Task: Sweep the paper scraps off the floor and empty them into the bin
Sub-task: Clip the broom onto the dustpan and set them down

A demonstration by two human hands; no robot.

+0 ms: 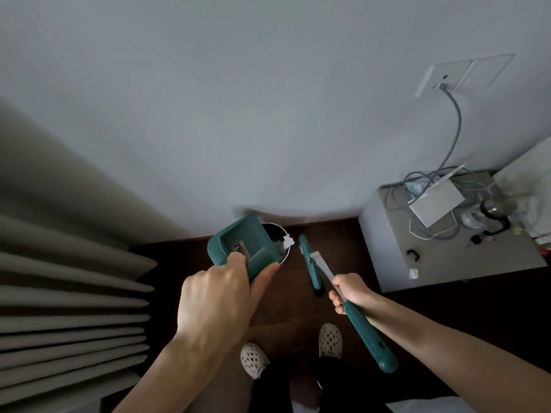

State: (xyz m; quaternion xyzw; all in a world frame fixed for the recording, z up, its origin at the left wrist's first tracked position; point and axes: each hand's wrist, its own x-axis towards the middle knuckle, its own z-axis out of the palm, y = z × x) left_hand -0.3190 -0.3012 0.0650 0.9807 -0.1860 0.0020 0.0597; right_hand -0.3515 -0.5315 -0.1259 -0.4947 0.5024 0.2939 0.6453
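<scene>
Scraps (288, 241) of white paper hang at the right rim of the bin (284, 254), one piece caught on the edge and others dimly visible lower inside. My dustpan (238, 245) is tipped over that opening, its mouth turned down and to the right into the bin, its closed back toward the curtain (71, 293). My left hand (217, 299) clasps the pan's handle from behind, thumb along one side and fingers wrapped around the other, so the pan's long axis runs from my wrist up and away toward the wall (268, 114).

To the right, my right hand (350, 290) is closed around the brush (310, 263), gripping partway up the shaft with the teal handle end trailing back past my forearm. The brush head points forward and hangs just beside the bin, near its right rim but apart from it, as far as I can tell.

Judging by this, the pan sits directly above the bin while the caught scrap lies toward the brush side, so the right hand is the nearer one to nudge it in. A further tilt of the left wrist would likely clear whatever clings inside the pan; I cannot see whether any remains there.

Dark floor (298, 308) below shows no obvious scraps between my shoes (329, 339). A low cabinet (417, 263) with cables stands well to the right.
</scene>
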